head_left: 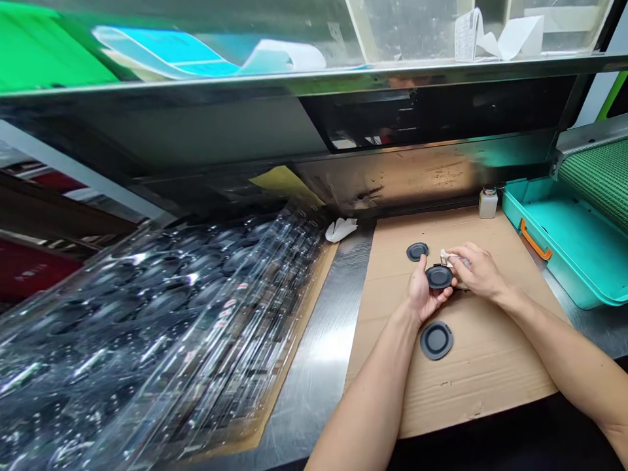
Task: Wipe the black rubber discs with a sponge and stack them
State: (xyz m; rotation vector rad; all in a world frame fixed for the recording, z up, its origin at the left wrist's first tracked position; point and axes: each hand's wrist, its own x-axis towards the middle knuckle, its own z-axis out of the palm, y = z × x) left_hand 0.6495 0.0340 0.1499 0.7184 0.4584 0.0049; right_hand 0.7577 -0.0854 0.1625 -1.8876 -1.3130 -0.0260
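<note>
My left hand (pixel 422 293) is closed round the edge of a black oval disc-like part (pixel 440 277), holding it flat above the cardboard sheet (pixel 392 386). My right hand (pixel 475 267) pinches a small white cloth (pixel 445 256) at the upper right rim of that part. Behind my left hand lies a second dark oval part (pixel 417 251). Nearer to me, below my wrist, rests a grey round part (pixel 436 340) with a ring-shaped groove. Something thin and dark shows under my right hand, too small to name.
Stacked clear plastic trays (pixel 196 327) with dark parts fill the left. A crumpled white tissue (pixel 340 229) lies beside them. At the back right stand a small white bottle (pixel 488 203) and a teal bin (pixel 579 275) with an orange latch. A metal shelf (pixel 314 85) overhangs the bench.
</note>
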